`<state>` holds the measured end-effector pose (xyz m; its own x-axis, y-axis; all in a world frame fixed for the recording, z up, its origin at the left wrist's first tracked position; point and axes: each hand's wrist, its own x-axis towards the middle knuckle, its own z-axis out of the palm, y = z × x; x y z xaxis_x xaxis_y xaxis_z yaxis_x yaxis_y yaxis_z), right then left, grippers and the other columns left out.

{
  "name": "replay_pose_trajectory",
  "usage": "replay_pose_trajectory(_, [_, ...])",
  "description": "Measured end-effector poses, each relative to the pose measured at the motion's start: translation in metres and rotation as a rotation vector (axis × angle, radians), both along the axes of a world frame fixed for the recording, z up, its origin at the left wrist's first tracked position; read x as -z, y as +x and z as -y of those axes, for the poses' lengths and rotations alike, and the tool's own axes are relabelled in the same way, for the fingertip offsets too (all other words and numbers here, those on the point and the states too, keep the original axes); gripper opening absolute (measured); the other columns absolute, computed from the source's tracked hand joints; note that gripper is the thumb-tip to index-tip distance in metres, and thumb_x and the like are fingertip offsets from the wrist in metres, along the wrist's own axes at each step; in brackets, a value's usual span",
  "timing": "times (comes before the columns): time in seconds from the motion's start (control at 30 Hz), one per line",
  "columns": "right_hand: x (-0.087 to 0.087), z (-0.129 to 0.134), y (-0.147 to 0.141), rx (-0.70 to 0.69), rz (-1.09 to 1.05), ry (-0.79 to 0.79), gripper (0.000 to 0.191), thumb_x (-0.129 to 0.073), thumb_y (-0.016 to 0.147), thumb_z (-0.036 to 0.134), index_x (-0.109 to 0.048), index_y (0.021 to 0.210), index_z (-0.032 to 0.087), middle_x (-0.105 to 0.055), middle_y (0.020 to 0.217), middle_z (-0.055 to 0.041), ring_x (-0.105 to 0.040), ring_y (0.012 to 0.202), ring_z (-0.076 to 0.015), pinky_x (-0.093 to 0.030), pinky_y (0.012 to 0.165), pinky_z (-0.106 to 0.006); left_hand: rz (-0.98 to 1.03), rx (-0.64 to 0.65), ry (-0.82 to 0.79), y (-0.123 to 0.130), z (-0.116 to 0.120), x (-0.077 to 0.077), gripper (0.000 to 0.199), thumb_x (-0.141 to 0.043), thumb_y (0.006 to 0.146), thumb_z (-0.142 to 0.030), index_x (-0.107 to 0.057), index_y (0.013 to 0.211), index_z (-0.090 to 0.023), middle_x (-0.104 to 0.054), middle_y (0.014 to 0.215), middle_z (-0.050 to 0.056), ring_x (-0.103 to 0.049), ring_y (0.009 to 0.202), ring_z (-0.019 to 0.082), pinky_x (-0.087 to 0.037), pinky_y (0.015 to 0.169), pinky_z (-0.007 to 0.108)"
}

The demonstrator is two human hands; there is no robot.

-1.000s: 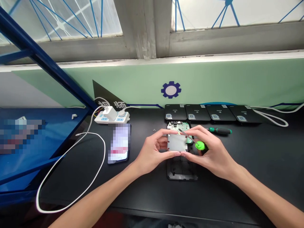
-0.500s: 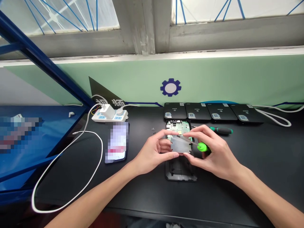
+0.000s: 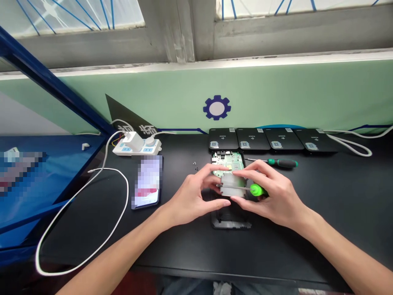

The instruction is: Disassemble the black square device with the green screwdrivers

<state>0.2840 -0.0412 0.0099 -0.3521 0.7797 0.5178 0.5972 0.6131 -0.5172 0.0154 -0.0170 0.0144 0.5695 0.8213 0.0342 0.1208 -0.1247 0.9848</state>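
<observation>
My right hand (image 3: 272, 190) pinches a flat silvery-grey plate (image 3: 230, 180) between thumb and index finger. That same hand also keeps a screwdriver with a bright green handle (image 3: 256, 189) against its other fingers, its shaft crossing over the plate. My left hand (image 3: 202, 192) is open around the plate's left side, thumb just below its lower edge and index finger just above its upper one; whether the other fingers touch it I cannot tell. Beneath lies an opened black device casing (image 3: 231, 225) with a green circuit board (image 3: 227, 159) at its far end.
Several flat black devices (image 3: 253, 139) line the back of the table. A dark green screwdriver (image 3: 284, 163) lies to the right. Small screws (image 3: 194, 163) are left of the casing. Farther left are a phone (image 3: 149, 182), a power strip (image 3: 136, 147) and a looped white cable (image 3: 38, 250).
The green-handled screwdriver's shaft has swung from slanting to nearly level across the plate. My left thumb has come slightly away from the plate's lower edge. The view has shifted a little.
</observation>
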Motion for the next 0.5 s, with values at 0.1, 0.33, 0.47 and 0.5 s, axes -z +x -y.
replay_pose_trajectory(0.1, [-0.003,-0.002,0.002,0.076,-0.027,-0.007,0.039,-0.090,0.096,0.035,-0.081,0.132,0.023,-0.074,0.111,-0.0088,-0.073,0.085,-0.0185,-0.061,0.065,-0.029,-0.107,-0.100,0.230,-0.005,-0.004,-0.008,0.062,-0.096,0.093,-0.028,-0.071,0.150,-0.027,-0.083,0.125,0.006,-0.078,0.113,0.024,-0.061,0.100,0.033])
replay_pose_trajectory(0.33, [-0.012,0.002,0.003,0.265,-0.167,-0.123,0.037,-0.091,0.097,0.045,-0.082,0.126,0.024,-0.072,0.112,-0.0077,-0.066,0.078,-0.0163,-0.054,0.059,-0.031,-0.314,-0.067,0.390,-0.015,-0.015,-0.007,0.008,-0.087,0.101,-0.029,-0.090,0.097,-0.023,-0.068,0.081,0.000,-0.063,0.074,0.015,-0.046,0.068,0.028])
replay_pose_trajectory(0.47, [-0.016,0.003,0.002,0.332,-0.259,-0.250,0.042,-0.093,0.093,0.054,-0.083,0.122,0.025,-0.068,0.107,-0.0048,-0.054,0.064,-0.0114,-0.050,0.057,-0.032,-0.353,-0.004,0.366,-0.015,-0.014,-0.001,0.005,-0.091,0.096,-0.028,-0.092,0.099,-0.024,-0.070,0.087,0.001,-0.066,0.076,0.016,-0.045,0.064,0.027])
replay_pose_trajectory(0.5, [-0.016,0.002,0.002,0.347,-0.283,-0.288,0.044,-0.093,0.093,0.058,-0.084,0.120,0.025,-0.067,0.103,-0.0042,-0.053,0.064,-0.0116,-0.048,0.057,-0.032,-0.372,0.007,0.363,-0.015,-0.013,-0.001,0.005,-0.091,0.095,-0.026,-0.092,0.100,-0.024,-0.072,0.091,0.002,-0.068,0.078,0.017,-0.046,0.064,0.027])
